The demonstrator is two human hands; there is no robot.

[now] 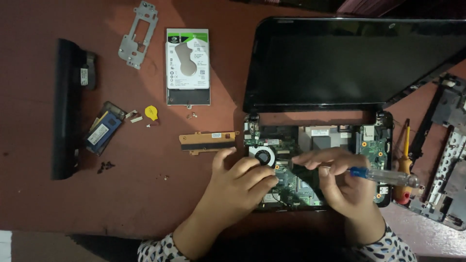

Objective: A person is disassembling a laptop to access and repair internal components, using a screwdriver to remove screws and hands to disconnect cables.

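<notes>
An opened laptop lies on the reddish table with its dark screen (349, 63) folded back and its green motherboard (291, 182) bared. My left hand (240, 187) rests on the board's left part, just below the round cooling fan (264, 156), fingers curled and holding nothing that I can see. My right hand (335, 182) grips a screwdriver (383, 175) with a clear handle and blue collar. Its tip points left toward the middle of the board and is hidden under my fingers.
A hard drive (188, 65) and a metal bracket (138, 34) lie at the back left. A long black battery (65, 109), a memory module (102, 133), a yellow coin cell (151, 112) and a copper strip (208, 141) lie left. A yellow screwdriver (405, 155) and black casing parts (444, 179) sit right.
</notes>
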